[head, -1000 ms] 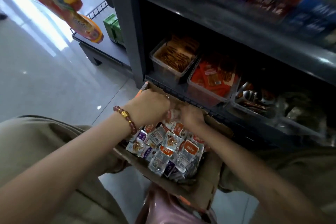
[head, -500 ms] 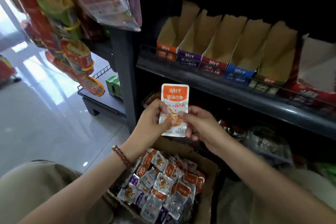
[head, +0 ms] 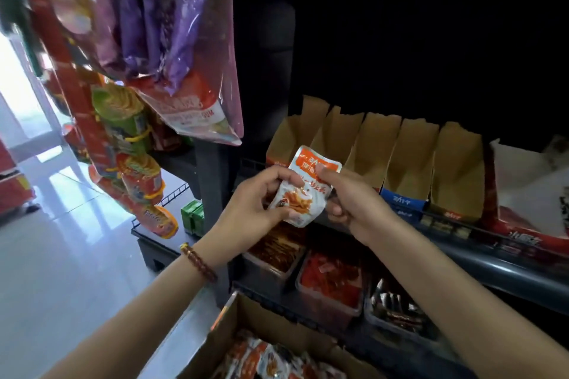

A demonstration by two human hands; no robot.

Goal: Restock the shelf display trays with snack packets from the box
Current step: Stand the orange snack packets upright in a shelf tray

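Note:
An orange-and-white snack packet (head: 303, 191) is held up in front of the shelf by both hands. My left hand (head: 251, 209) pinches its left side and my right hand (head: 351, 197) pinches its right side, thumb on the orange top. Just behind it stands a row of open cardboard display trays (head: 409, 160) on the middle shelf, looking hollow inside. At the bottom edge the cardboard box (head: 255, 320) shows several more packets (head: 274, 361) in it.
Clear plastic tubs (head: 331, 280) of red and dark snacks line the lower shelf. Hanging snack bags (head: 172, 49) and a strip of red packets (head: 135, 163) dangle at the left by the dark shelf post (head: 215, 181). A white carton (head: 529, 191) stands on the right. Glossy floor spreads left.
Both hands came out of the box with one packet and raised it toward the display trays. The packet has tilted and crumpled a little, and my view has lifted to the middle shelf.

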